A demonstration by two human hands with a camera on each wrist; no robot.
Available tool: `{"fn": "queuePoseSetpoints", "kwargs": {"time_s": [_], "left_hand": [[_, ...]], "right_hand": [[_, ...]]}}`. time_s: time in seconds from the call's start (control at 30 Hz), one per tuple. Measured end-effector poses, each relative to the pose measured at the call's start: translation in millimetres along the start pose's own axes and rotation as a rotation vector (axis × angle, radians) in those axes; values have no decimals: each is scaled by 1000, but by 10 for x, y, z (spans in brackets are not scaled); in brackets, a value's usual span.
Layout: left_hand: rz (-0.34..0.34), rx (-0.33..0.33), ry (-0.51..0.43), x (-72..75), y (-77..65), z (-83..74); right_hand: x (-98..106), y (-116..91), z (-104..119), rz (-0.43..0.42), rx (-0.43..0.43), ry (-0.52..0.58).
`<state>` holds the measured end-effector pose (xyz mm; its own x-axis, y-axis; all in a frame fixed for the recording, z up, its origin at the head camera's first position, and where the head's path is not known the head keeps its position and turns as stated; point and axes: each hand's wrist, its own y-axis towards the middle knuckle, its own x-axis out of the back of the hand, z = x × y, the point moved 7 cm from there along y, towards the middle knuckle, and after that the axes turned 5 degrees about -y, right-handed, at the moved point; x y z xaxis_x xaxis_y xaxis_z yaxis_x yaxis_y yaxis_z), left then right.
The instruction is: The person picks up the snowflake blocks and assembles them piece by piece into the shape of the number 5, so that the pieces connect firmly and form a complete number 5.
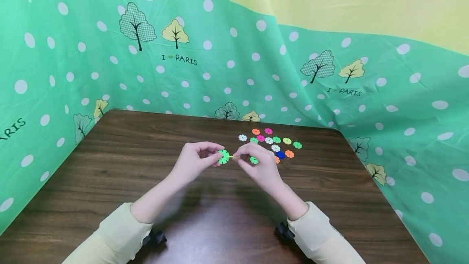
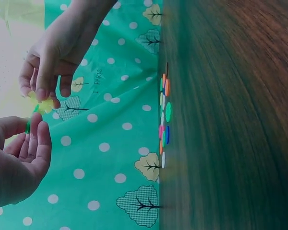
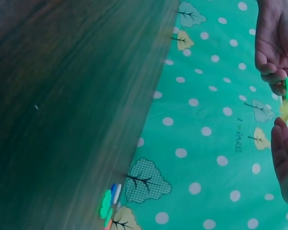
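Note:
Between thumb and fingers, my left hand [image 1: 196, 160] pinches a green notched plastic disc [image 1: 224, 157], its flat face turned toward the head camera. My right hand [image 1: 261, 164] pinches a yellow notched disc [image 2: 42, 103], which looks edge-on in the head view. The two discs meet at their rims, roughly at right angles to each other. Both hands are raised above the table, as the wrist views show. Fingers cover part of each disc, and how deep the notches sit in one another cannot be made out.
Several loose notched discs in white, orange, pink, green, yellow and blue, among them a blue disc [image 1: 280, 155], lie on the dark wooden table [image 1: 146, 133] behind and beside my right hand. A green dotted curtain [image 1: 234, 76] hangs around the table's back and sides.

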<state>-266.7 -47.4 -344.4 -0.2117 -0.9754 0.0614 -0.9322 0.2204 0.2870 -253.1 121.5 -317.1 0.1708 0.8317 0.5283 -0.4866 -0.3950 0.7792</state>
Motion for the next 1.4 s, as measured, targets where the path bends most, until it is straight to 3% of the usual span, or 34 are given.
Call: {"fn": "queuePoseSetpoints", "kwargs": {"time_s": [0.43, 0.63, 0.97, 1.17, 1.4], "left_hand": [[-24, -37, 77, -35, -23, -11], [-13, -41, 83, -32, -25, 42], [77, -70, 89, -111, -29, 71], [74, -102, 82, -140, -17, 95], [47, -132, 93, -96, -9, 111]], "right_hand": [[-16, -128, 1, -109, 19, 64], [-32, -150, 0, -98, 12, 77], [-40, -147, -50, -82, -32, 53], [-61, -169, -93, -49, -57, 66], [40, -180, -179, 3, -83, -28]]}}
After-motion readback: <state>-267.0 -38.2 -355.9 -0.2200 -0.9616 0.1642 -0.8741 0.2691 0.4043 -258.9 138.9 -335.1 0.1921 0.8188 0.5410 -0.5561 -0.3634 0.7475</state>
